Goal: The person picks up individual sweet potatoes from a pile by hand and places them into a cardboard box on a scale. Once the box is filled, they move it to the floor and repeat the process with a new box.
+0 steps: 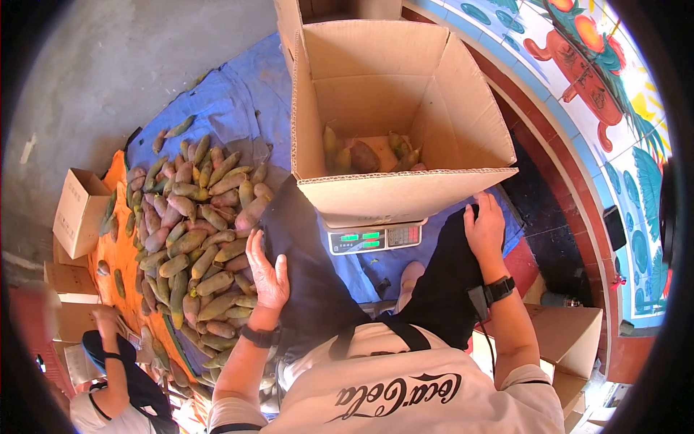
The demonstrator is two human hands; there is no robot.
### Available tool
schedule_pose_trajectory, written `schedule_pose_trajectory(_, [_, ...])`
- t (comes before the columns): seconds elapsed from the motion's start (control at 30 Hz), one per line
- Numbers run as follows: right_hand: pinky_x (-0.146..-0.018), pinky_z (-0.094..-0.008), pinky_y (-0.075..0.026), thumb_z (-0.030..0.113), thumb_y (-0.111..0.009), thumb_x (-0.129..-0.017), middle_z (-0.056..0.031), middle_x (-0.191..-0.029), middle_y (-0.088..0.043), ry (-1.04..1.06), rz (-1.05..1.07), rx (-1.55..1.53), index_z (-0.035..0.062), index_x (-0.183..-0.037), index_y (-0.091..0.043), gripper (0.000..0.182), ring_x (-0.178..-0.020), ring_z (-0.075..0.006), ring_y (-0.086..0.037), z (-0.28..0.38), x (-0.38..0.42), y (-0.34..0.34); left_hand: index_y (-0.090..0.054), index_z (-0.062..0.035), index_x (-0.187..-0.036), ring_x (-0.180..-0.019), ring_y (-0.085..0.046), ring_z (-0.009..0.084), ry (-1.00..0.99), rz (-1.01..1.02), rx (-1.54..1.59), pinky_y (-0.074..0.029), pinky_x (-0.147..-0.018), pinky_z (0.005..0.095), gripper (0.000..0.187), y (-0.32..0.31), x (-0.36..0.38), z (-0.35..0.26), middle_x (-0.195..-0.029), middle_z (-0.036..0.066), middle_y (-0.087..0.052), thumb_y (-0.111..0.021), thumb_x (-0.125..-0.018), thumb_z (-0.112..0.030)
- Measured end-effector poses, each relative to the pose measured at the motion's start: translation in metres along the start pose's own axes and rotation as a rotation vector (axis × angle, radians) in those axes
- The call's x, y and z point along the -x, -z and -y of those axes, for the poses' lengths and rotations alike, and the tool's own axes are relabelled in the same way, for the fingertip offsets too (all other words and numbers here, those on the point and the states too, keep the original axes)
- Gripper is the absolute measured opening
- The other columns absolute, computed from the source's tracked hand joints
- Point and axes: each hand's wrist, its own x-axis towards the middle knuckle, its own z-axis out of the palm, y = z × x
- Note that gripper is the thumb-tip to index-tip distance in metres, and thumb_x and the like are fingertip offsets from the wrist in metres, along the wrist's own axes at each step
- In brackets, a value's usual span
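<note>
My left hand [269, 273] is raised beside my left knee with its fingers spread, holding nothing. To its left lies a large heap of long green and pinkish-brown vegetables [195, 246], possibly radishes. My right hand [486, 223] is over my right knee, just below the near right corner of a tall cardboard box [405, 195]; its fingers look stretched out and nothing shows in them. The box stands open on a digital scale [376, 239] with lit green displays. Several of the same vegetables [365, 156] lie on the box's bottom, partly hidden by its near wall.
A blue tarp [238, 83] and an orange sheet [112, 249] lie under the heap. Cardboard boxes [81, 210] stand at the left, with another box [564, 333] at the lower right. A co-worker [119, 383] sits at the lower left. A painted wall [578, 72] bounds the right.
</note>
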Motion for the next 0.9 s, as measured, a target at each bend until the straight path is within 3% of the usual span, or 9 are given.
schedule_pose_trajectory(0.47, [-0.078, -0.0444, -0.045, 0.009, -0.06, -0.08, -0.0182, -0.099, -0.058, 0.012, -0.006, 0.02, -0.0004, -0.107, -0.054, 0.029, -0.089, -0.0375, -0.056, 0.0017, -0.0006, -0.0003, -0.026, 0.0046, -0.138, -0.128, -0.031, 0.0409, 0.019, 0.001, 0.002, -0.025, -0.108, 0.0458, 0.06, 0.0016, 0.0008, 0.0019, -0.138, 0.027, -0.027, -0.05, -0.092, -0.025])
schedule_pose_trajectory(0.77, [-0.078, -0.0453, -0.043, 0.009, -0.059, -0.08, -0.0182, -0.097, -0.057, 0.011, 0.013, -0.004, 0.0012, -0.104, -0.054, 0.026, -0.089, -0.0385, -0.055, -0.0039, -0.0003, -0.0052, -0.029, 0.005, -0.136, -0.124, -0.033, 0.0444, -0.017, -0.026, -0.024, -0.027, -0.105, 0.0476, 0.059, -0.0008, 0.0006, 0.0032, -0.136, 0.029, -0.03, -0.053, -0.089, -0.02])
schedule_pose_trajectory(0.9, [-0.079, -0.0449, -0.043, 0.008, -0.059, -0.08, -0.0182, -0.096, -0.057, 0.017, 0.014, -0.003, 0.001, -0.103, -0.054, 0.025, -0.09, -0.0385, -0.055, -0.005, -0.0004, -0.0058, -0.03, 0.0036, -0.136, -0.124, -0.034, 0.0432, -0.004, -0.045, -0.004, -0.028, -0.105, 0.0465, 0.059, -0.0037, 0.0019, 0.005, -0.136, 0.028, -0.031, -0.052, -0.09, -0.027])
